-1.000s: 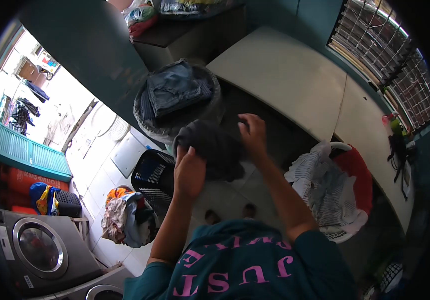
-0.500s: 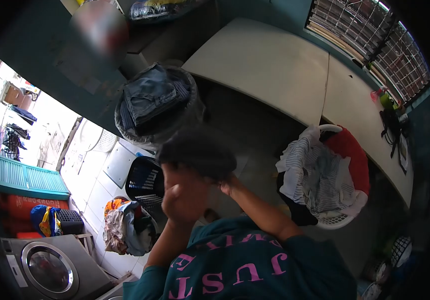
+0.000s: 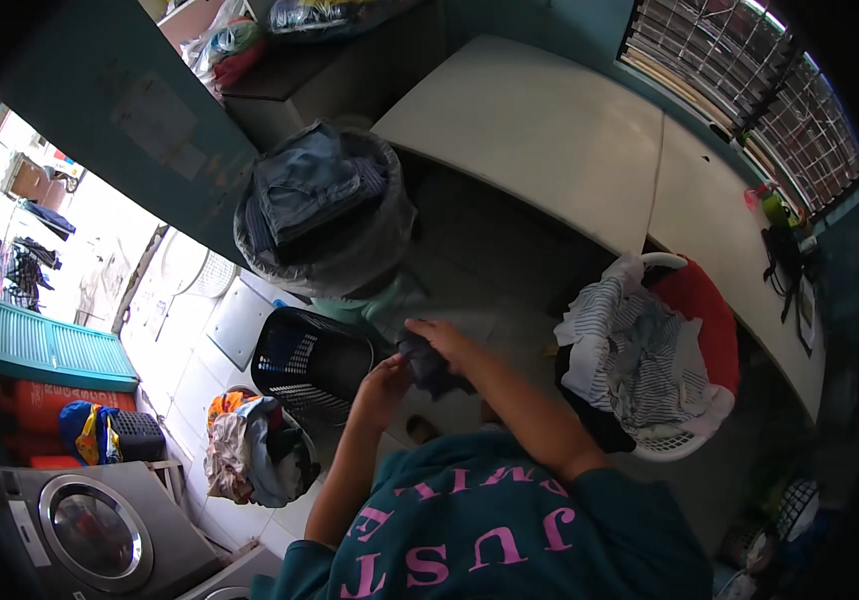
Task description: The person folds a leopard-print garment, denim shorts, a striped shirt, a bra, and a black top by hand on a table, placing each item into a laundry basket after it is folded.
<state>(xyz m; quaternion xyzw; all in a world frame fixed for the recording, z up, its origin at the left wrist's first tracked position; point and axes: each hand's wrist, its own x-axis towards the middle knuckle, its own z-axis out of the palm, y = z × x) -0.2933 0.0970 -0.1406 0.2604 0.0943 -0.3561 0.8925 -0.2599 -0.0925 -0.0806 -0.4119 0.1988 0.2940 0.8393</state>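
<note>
A bunched dark garment [image 3: 436, 370] is held in front of my chest, small and gathered up. My left hand [image 3: 382, 388] is closed at its left edge. My right hand [image 3: 440, 343] grips it from above, fingers bent over the top. The garment's exact kind cannot be made out. Just left of my hands stands a black plastic laundry basket [image 3: 262, 385] with slotted walls. Beyond them, folded jeans [image 3: 310, 185] top a round container lined with a clear plastic bag [image 3: 350, 255].
At the right is a white basket [image 3: 672, 445] heaped with striped and red clothes. Pale tables [image 3: 540, 110] run along the back. Another basket of mixed clothes [image 3: 250, 450] stands at lower left, near a front-loading washing machine [image 3: 100, 530]. A bright doorway opens at the left.
The dark garment was spread wider and raised higher; now it is bunched smaller and nearer my body. My right hand has come over its top, and my left hand has lowered.
</note>
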